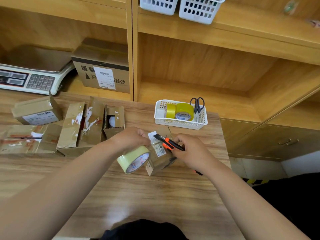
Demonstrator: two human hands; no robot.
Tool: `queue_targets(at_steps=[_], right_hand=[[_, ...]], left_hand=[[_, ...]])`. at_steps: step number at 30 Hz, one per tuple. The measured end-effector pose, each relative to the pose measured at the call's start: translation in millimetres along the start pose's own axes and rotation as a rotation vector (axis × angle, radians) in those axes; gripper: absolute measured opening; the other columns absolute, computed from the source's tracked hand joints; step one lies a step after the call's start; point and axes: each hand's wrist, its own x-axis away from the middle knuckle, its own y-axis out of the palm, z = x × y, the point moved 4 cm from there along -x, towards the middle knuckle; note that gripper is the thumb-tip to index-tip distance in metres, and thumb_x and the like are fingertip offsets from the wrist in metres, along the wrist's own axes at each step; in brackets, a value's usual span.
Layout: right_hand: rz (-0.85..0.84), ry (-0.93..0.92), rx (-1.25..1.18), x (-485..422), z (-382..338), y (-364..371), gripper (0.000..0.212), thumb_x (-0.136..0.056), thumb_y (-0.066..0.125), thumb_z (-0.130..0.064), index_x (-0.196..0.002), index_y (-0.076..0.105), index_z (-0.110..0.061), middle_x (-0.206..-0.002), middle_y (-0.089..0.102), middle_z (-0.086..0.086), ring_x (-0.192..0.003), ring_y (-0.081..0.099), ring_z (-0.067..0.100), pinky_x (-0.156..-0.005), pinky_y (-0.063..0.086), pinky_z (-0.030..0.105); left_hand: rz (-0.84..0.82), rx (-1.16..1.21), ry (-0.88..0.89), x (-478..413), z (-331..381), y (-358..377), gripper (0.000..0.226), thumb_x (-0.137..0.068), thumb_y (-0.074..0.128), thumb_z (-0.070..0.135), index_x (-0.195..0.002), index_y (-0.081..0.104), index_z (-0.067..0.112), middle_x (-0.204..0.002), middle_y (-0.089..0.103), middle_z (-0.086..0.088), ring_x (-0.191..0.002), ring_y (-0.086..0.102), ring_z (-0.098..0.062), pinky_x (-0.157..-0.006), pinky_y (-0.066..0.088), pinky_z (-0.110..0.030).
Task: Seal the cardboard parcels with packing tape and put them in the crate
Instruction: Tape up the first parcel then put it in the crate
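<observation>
1. The small parcel (160, 159) sits at the frame's centre on the table (155, 196). Its near face is glossy, and both hands partly hide its top.
2. The left hand (131, 137) grips the tape roll (134, 159) just left of the parcel; its fingertips are hidden.
3. The right hand (192, 151) is curled round an orange utility knife (168, 142) over the parcel's top; the blade is hard to make out.
4. Open cartons (83, 129) lie at middle left, the leftmost cut off by the frame edge.
5. A white basket (180, 122) at the upper right of the parcel holds yellow rolls (183, 111) and scissors (197, 104).
</observation>
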Motion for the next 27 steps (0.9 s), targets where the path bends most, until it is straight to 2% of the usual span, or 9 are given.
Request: queue_targets(at_steps=[3,7,12,16,18,24,27], right_hand=[[0.010,-0.032,0.273,-3.7,-13.6,-1.1,0.020,-0.086,0.061,-0.038,-0.091,0.063,-0.019,-0.091,0.057,-0.003,-0.080,0.053,0.017,-0.064,0.041,0.032],[0.015,-0.061,0.502,-3.0,-27.9,-4.3,0.023,-0.090,0.054,-0.044,-0.098,0.064,-0.025,-0.098,0.059,-0.006,-0.093,0.057,0.019,-0.061,0.032,0.029],[0.028,-0.048,0.607,0.0,-36.3,-8.5,0.020,-0.091,0.051,-0.042,-0.094,0.063,-0.025,-0.091,0.062,-0.005,-0.089,0.059,0.021,-0.054,0.029,0.029],[0.030,-0.037,0.645,1.2,-36.6,-5.4,0.020,-0.091,0.051,-0.041,-0.093,0.061,-0.024,-0.091,0.064,-0.002,-0.087,0.060,0.023,-0.048,0.023,0.027],[0.026,-0.026,0.654,1.2,-37.7,-4.3,0.020,-0.092,0.051,-0.040,-0.093,0.062,-0.023,-0.089,0.064,-0.001,-0.086,0.061,0.024,-0.046,0.020,0.025],[0.015,-0.031,0.693,0.1,-42.7,-0.8,0.017,-0.093,0.051,-0.033,-0.080,0.055,-0.022,-0.073,0.048,-0.003,-0.072,0.050,0.022,-0.045,0.019,0.025],[0.021,-0.036,0.724,-2.4,-44.2,1.9,0.016,-0.092,0.054,-0.027,-0.077,0.054,-0.022,-0.065,0.042,-0.005,-0.067,0.048,0.021,-0.044,0.021,0.025]], left_hand=[[0.000,-0.006,0.008,0.7,-0.7,-0.2,0.017,-0.078,0.074,0.021,-0.069,0.060,0.015,-0.062,0.052,-0.002,-0.054,0.042,-0.017,-0.055,0.034,-0.024],[0.007,-0.008,0.010,0.1,-2.3,-1.0,0.017,-0.080,0.072,0.022,-0.071,0.060,0.015,-0.063,0.054,-0.002,-0.054,0.046,-0.016,-0.057,0.037,-0.025],[0.009,0.001,0.016,0.7,-0.9,-0.6,0.015,-0.079,0.073,0.020,-0.074,0.060,0.013,-0.063,0.055,-0.001,-0.054,0.048,-0.015,-0.054,0.039,-0.023],[0.020,-0.010,0.014,0.2,0.0,-0.4,0.015,-0.079,0.073,0.019,-0.073,0.060,0.014,-0.055,0.050,0.002,-0.044,0.042,-0.011,-0.041,0.032,-0.015],[0.021,-0.021,0.013,0.1,0.2,-0.1,0.014,-0.080,0.072,0.019,-0.074,0.061,0.014,-0.055,0.050,0.002,-0.044,0.041,-0.011,-0.039,0.032,-0.014],[0.027,-0.037,0.016,-2.8,1.2,0.2,0.017,-0.081,0.072,0.018,-0.069,0.059,0.015,-0.058,0.051,0.000,-0.049,0.043,-0.014,-0.047,0.035,-0.020],[0.033,-0.037,0.009,-3.7,0.4,0.4,0.019,-0.080,0.072,0.018,-0.067,0.058,0.015,-0.058,0.051,-0.001,-0.047,0.042,-0.014,-0.044,0.034,-0.018]])
